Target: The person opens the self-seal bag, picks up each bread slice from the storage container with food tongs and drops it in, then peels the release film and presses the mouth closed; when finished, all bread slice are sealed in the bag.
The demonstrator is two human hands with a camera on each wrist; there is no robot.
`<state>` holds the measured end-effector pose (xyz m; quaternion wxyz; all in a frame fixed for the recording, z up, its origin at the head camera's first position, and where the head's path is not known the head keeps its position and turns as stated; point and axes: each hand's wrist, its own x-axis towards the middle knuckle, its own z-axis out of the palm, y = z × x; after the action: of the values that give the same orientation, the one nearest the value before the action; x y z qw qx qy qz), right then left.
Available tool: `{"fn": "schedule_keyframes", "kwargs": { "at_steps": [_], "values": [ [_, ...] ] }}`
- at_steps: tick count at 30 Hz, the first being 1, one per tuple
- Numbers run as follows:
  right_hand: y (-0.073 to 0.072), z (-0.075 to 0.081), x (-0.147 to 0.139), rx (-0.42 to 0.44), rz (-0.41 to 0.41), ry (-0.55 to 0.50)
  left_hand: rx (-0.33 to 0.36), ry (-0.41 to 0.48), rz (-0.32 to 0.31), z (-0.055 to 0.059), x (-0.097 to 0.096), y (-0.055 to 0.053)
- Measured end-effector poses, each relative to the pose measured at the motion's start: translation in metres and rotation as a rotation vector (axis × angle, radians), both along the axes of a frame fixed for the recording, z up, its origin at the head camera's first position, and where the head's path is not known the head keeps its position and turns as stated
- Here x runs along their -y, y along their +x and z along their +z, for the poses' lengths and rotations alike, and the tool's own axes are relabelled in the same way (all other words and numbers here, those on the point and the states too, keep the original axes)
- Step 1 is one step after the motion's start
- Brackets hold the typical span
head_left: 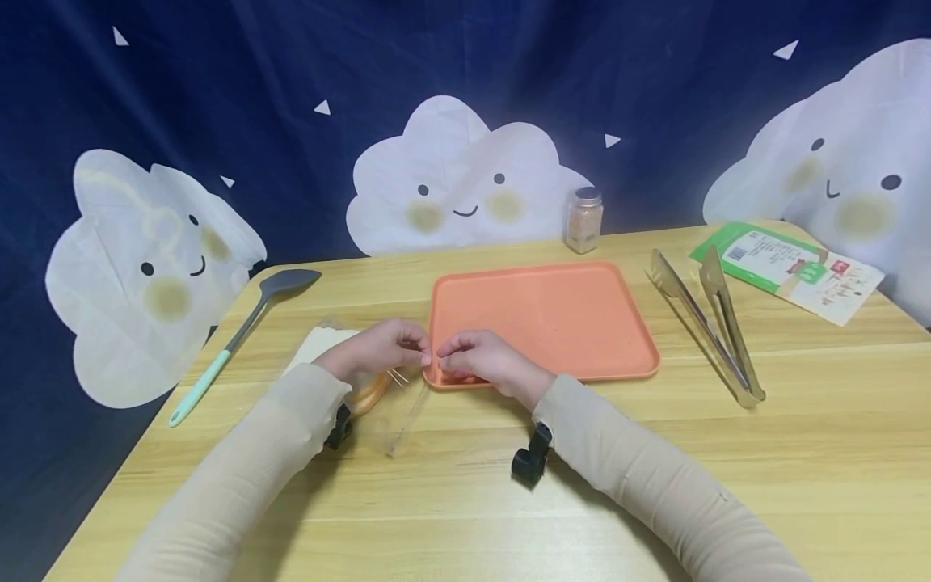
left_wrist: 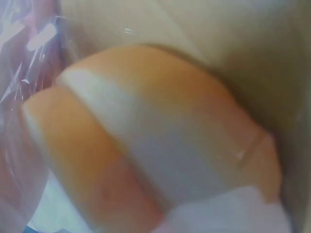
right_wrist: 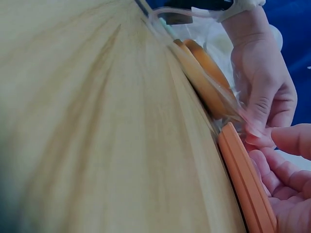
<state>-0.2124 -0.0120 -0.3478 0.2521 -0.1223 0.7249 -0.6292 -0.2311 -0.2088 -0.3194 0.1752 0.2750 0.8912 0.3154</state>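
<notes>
Backdrop (head_left: 473, 48), dark blue cloth with white smiling clouds: hung beyond both grips.

Tabletop (head_left: 465, 485), pale wood grain: lay beneath both grips and carried all the items below.

Sleeves (head_left: 240, 477), cream, two: ran from the near side up to each grip.

Tray (head_left: 541, 323), orange, rectangular, low rim: its near left corner sat at the grips, the remainder stretching away beyond the right one.

Packet (head_left: 800, 271), green and white, printed: lay flat, far to the right of the right grip.

Clear bag (left_wrist: 29, 73), thin crinkled plastic: lay under and just beside the left grip, left of the tray, its edge drawn up to the fingertips.

Bread (left_wrist: 160, 111), brown-crusted, two pieces visible: in the bag, beneath the left grip.

Spatula (head_left: 229, 347), grey head, mint handle: well to the left of the left grip.

Tongs (head_left: 701, 323), metal, arms spread: right of the right grip, between tray and packet.

Left grip (head_left: 385, 347): thumb and finger closed together, pinching the film.

Right grip (head_left: 483, 356): fingers bent, thumb tip at the left fingertips, over the tray corner; whether it held any film could not be told.

Jar (head_left: 584, 220), clear, dark lid, upright: beyond the right grip, behind the tray.

Wrist device (head_left: 531, 462), black: just behind the right grip.
</notes>
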Motion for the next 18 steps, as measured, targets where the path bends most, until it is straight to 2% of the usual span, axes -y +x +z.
{"fn": "schedule_keyframes", "kwargs": {
  "at_steps": [7, 13, 18],
  "values": [
    [0.000, -0.001, 0.001, -0.008, -0.016, -0.020, -0.002, -0.004, 0.024, 0.001, -0.007, 0.001],
    [-0.002, 0.000, 0.006, 0.004, -0.081, -0.016, 0.039, -0.040, 0.110, 0.002, -0.012, 0.002],
    [-0.005, 0.000, 0.006, 0.041, -0.137, -0.021, 0.076, 0.008, 0.169, 0.004, -0.015, 0.004]
  ]
}}
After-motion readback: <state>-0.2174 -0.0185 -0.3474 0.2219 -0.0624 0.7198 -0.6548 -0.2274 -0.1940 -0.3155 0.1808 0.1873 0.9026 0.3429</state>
